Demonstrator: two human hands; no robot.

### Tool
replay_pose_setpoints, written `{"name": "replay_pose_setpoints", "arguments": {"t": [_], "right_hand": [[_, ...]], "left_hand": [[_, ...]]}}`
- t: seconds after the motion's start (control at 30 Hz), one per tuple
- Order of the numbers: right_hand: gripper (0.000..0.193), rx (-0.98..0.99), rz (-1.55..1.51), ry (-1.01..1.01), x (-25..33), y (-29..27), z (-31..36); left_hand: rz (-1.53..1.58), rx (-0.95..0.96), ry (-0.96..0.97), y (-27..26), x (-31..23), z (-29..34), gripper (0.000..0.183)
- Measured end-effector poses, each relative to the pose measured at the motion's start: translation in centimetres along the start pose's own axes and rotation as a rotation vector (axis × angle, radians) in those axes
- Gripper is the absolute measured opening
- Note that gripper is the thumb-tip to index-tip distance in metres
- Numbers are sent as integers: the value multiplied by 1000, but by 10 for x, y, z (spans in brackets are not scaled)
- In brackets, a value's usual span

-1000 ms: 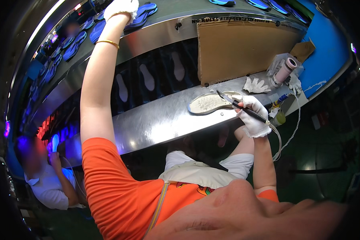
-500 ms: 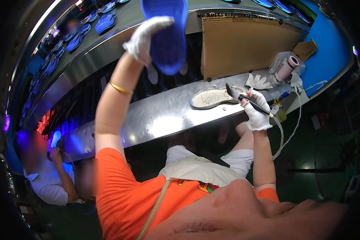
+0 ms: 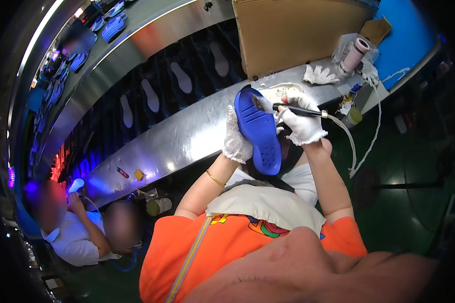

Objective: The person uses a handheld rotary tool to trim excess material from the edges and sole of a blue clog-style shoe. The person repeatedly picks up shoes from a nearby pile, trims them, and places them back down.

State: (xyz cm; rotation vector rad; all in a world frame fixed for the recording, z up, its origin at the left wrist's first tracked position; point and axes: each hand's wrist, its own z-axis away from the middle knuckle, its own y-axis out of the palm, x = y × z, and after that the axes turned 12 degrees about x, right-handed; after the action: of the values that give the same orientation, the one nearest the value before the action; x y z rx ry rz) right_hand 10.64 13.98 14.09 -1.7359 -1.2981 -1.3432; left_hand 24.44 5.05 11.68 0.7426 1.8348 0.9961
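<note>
My left hand [image 3: 236, 140], in a white glove, grips a blue shoe sole [image 3: 259, 132] by its left edge, above my lap at the bench's front edge. The sole's grooved and perforated face is turned up. In my right hand [image 3: 304, 125], gloved with some fingertips bare, is a black-handled brush [image 3: 301, 111], a pale tube [image 3: 345, 132] running from its end. The bristles rest at or just over the upper part of the blue sole. Behind, a cream-coloured sole [image 3: 283, 90] lies on the metal bench [image 3: 187, 129], partly hidden by the blue one and my right hand.
A cardboard sheet [image 3: 298, 38] stands behind the bench. To the right are a spare white glove [image 3: 320, 75] and a pink bottle [image 3: 354, 56]. Grey sole-shaped pieces [image 3: 181, 78] lie on a dark lower belt; blue soles [image 3: 114, 28] ride the upper conveyor. A co-worker [image 3: 78, 237] works at the left.
My left hand has brought the blue sole down from the upper conveyor to above my lap. The brush in my right hand has moved from over the cream-coloured sole onto or near the blue one.
</note>
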Motion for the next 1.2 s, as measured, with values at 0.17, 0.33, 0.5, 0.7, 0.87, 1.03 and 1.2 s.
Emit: {"name": "replay_pose_setpoints", "arguments": {"t": [0.17, 0.33, 0.5, 0.7, 0.87, 1.03, 1.2], "right_hand": [[19, -83, 17, -32, -5, 15, 1], [21, 18, 74, -83, -10, 27, 12], [19, -58, 34, 24, -8, 15, 17], [15, 150, 77, -11, -7, 32, 38], [14, 69, 43, 46, -19, 22, 41], [16, 225, -25, 44, -14, 29, 60], [16, 79, -194, 177, -38, -2, 75]], "left_hand": [[-49, -94, 84, -4, 19, -2, 70], [-139, -212, 170, -16, 30, 0, 61], [-81, -106, 63, -5, 12, 9, 57], [-89, -242, -27, -16, 2, 9, 76], [329, 70, -80, -59, -9, 22, 77], [-73, -136, -177, -21, -13, 18, 80], [-147, -92, -362, -8, 12, 48, 90]]}}
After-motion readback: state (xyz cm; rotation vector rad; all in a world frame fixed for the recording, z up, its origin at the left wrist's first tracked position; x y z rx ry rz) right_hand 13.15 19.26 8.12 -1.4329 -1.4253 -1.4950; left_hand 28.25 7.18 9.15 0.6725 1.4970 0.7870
